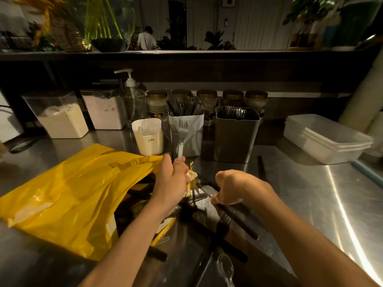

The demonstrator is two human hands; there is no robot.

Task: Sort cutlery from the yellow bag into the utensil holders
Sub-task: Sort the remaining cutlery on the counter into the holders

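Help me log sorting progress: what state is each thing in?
left hand, gripping forks upright
forks, bunched, tines up
right hand, gripping a black utensil on the counter
yellow bag, lying open, cutlery spilling out
white cup, upright, pale utensils inside
middle holder, upright, packed with dark cutlery
grey holder, upright, cutlery inside
clear spoon, lying loose on the counter
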